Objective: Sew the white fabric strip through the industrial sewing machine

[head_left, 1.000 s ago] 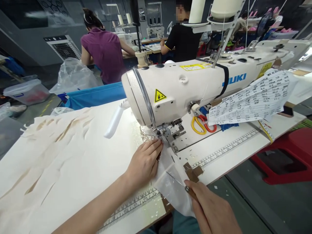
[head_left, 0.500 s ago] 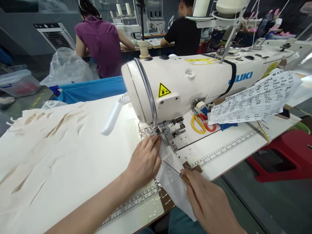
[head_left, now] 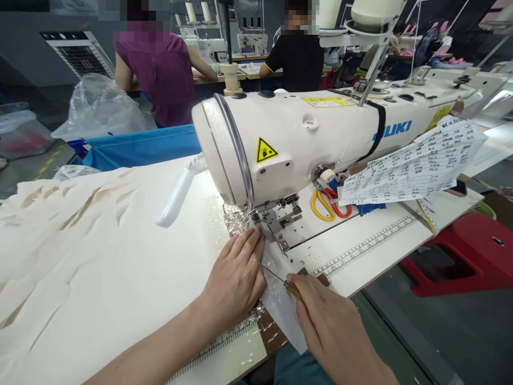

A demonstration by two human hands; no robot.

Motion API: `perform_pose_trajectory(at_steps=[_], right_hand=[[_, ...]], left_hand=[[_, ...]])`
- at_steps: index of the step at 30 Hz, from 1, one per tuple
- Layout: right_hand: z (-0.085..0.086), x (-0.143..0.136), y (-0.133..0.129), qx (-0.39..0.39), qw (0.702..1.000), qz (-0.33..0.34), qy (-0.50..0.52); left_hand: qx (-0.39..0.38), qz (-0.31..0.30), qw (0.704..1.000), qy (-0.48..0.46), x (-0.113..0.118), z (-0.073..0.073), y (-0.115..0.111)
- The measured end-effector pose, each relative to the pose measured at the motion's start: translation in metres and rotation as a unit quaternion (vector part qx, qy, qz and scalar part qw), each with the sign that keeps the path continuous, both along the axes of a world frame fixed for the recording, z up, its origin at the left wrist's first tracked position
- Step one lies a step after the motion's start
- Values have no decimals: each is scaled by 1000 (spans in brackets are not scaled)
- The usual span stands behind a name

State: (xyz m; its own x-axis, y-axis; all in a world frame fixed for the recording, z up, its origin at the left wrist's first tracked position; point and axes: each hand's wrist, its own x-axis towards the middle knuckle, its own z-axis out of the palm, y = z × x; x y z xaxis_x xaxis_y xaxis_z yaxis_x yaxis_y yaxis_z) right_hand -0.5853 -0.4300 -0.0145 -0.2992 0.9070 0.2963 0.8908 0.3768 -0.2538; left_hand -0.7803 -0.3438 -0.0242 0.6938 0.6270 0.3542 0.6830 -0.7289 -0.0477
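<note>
My left hand (head_left: 236,270) lies just in front of the needle area of a white sewing machine (head_left: 288,144), its fingers together and pressing on a thin whitish fabric piece (head_left: 282,310). In my right hand (head_left: 331,315) is the wooden handle of a thin metal awl (head_left: 293,289), its shaft pointing up and left with the tip by my left fingers. The fabric runs from under my left hand down between both hands toward the table's front edge. Under the machine head, the metal presser parts (head_left: 276,219) are just beyond my left fingertips.
Layered white fabric pieces (head_left: 100,256) cover the table's left side. Yellow and red scissors (head_left: 323,206) lie right of the needle area, beside a handwritten paper (head_left: 412,163). A red stool (head_left: 473,251) stands at the right. Two people (head_left: 160,75) sit beyond the machine.
The view has shifted slightly. My right hand with the awl has moved a little left, closer to my left hand, and the fabric's lower end has shifted left too.
</note>
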Motion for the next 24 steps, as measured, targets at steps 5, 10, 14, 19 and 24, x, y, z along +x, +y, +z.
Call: perform_pose_trajectory(at_steps=[5,10,14,19,24], right_hand=[[1,-3,2,1,1000,2,3],[-2,-4,4,-29,999,5,18],[-3,-7,9,-20,999,11,23],[-2,-14,18,1,1000,15,25],[-3,-18,26,12,998,-5,59]], left_hand=[[6,-10,1000,-1,1,1,-3],[12,-9,1000,-2,0,3,0],[15,0,1000,5,-1,5,5],[28,27,999,-4,0,5,10],[36,42,998,2,-1,2,17]])
